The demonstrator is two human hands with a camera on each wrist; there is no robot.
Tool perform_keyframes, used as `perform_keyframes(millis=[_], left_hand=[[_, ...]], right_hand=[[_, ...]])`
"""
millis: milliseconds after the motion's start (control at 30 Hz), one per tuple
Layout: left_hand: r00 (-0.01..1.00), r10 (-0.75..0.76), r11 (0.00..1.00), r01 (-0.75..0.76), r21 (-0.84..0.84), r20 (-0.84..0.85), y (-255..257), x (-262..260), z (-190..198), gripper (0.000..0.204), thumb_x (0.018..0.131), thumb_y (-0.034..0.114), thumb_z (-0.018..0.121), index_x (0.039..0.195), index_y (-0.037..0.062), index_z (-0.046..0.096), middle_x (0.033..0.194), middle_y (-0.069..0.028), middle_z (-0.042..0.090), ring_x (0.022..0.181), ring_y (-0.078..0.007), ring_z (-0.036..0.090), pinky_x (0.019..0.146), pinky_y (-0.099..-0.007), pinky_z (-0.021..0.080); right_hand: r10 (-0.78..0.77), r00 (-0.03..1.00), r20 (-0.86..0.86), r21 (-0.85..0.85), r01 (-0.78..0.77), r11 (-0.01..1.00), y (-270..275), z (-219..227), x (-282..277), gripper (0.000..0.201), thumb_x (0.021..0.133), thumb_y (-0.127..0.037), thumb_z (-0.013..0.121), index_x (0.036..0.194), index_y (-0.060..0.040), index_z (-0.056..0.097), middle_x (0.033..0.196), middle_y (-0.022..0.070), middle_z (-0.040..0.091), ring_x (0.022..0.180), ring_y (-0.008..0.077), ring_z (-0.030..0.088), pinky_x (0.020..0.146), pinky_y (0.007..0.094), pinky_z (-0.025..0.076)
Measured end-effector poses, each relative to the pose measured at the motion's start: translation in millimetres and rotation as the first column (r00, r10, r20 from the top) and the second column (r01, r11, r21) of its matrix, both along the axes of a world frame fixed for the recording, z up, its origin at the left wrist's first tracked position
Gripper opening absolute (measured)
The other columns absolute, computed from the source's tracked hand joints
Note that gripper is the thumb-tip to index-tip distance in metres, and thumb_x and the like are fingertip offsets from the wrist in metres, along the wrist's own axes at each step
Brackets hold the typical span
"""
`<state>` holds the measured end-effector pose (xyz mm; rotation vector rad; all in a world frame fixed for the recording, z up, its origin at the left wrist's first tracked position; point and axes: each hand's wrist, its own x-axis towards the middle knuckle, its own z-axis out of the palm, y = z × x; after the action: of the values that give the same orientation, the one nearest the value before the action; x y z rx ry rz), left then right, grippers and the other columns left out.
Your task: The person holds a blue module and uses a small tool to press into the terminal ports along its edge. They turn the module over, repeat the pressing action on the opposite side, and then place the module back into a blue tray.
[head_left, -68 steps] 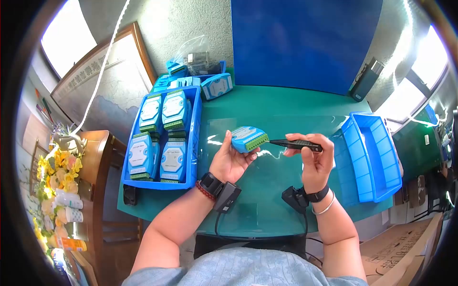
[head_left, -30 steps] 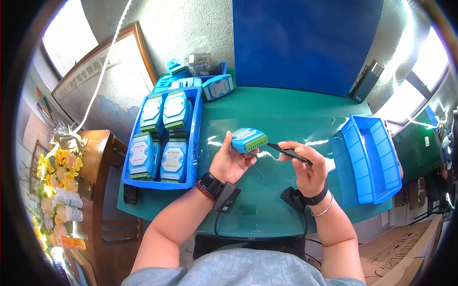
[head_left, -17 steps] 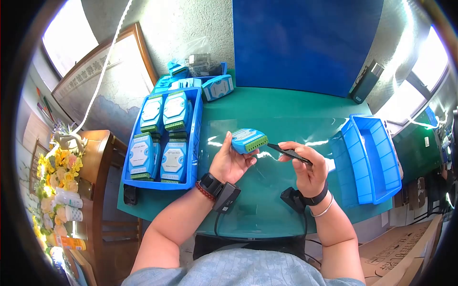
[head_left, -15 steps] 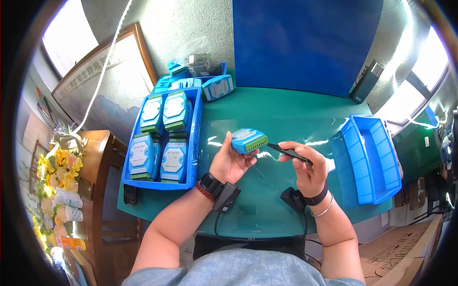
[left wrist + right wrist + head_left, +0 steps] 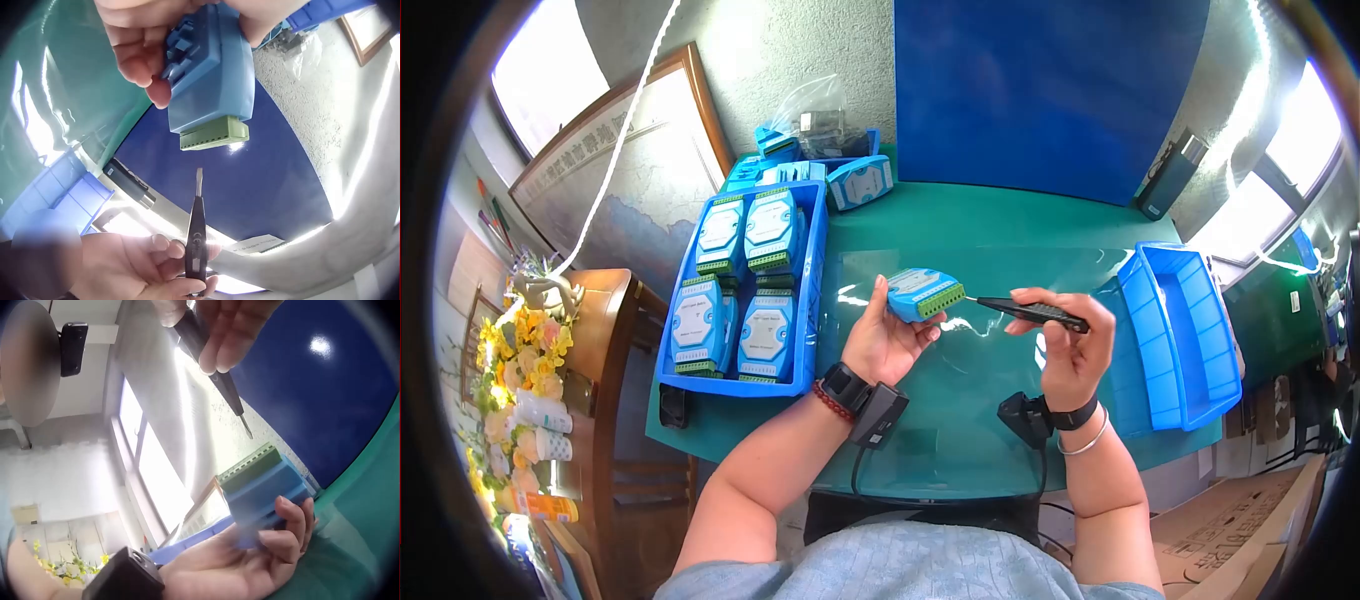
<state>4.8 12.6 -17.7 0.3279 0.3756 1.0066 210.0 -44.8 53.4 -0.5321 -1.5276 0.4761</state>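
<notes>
My left hand (image 5: 878, 345) grips a blue electronic module (image 5: 912, 287) above the table, thumb on one side and fingers beneath. A green screw terminal block (image 5: 942, 300) on its edge faces right. My right hand (image 5: 1075, 345) holds a black-handled flat-blade screwdriver (image 5: 1045, 314), pointing left at that block. In the left wrist view, the screwdriver (image 5: 197, 231) has its bare metal tip a short gap away from the green block (image 5: 214, 132). The right wrist view also shows the tip apart from the row of terminals on the module (image 5: 265, 490).
On the left, a blue bin (image 5: 803, 345) holds several similar modules. A pale blue bin (image 5: 1185, 340) stands at the right. More modules (image 5: 862, 182) and a plastic bag (image 5: 812, 110) lie at the back left, and a dark bottle-like object (image 5: 1170, 178) at the back right.
My right hand has shifted right and slightly upward, drawing the screwdriver back so its metal shaft shows. The left hand and module stay nearly still.
</notes>
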Motion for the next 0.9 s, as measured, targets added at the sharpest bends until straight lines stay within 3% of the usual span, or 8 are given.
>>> perform_keyframes(millis=[200,600,900], left_hand=[[1.000,-0.008,1.000,0.008,0.000,-0.013,-0.1,0.6,2.4,0.058,0.096,0.053,0.039,0.126,0.0045,0.049,0.111,-0.0142,0.061,0.091,-0.0261,0.060,0.072,-0.0349,0.047],[1.000,-0.016,1.000,0.016,0.006,-0.007,-0.6,0.4,0.9,0.057,0.096,0.053,0.039,0.126,0.0053,0.050,0.112,-0.0138,0.061,0.091,-0.0260,0.060,0.072,-0.0352,0.048],[0.999,-0.033,0.999,0.033,0.027,0.008,0.6,-0.4,0.0,0.057,0.096,0.053,0.038,0.125,0.0049,0.050,0.110,-0.0126,0.063,0.092,-0.0261,0.061,0.072,-0.0354,0.048]], right_hand=[[0.027,0.992,-0.119,-0.152,-0.045,0.987,2.6,-0.2,1.3,0.024,0.096,-0.013,0.052,0.116,-0.0041,0.041,0.102,0.0215,0.065,0.073,0.0196,0.065,0.068,0.0305,0.055],[0.035,0.990,-0.137,-0.181,-0.060,0.982,4.4,-5.0,-3.2,0.025,0.095,-0.013,0.054,0.115,-0.0031,0.042,0.102,0.0212,0.065,0.073,0.0189,0.065,0.068,0.0298,0.055],[-0.059,0.961,0.270,0.169,0.013,0.986,4.8,-6.0,-2.7,0.021,0.091,-0.003,0.055,0.111,-0.0044,0.048,0.103,0.0224,0.065,0.071,0.0238,0.068,0.063,0.0305,0.054]])
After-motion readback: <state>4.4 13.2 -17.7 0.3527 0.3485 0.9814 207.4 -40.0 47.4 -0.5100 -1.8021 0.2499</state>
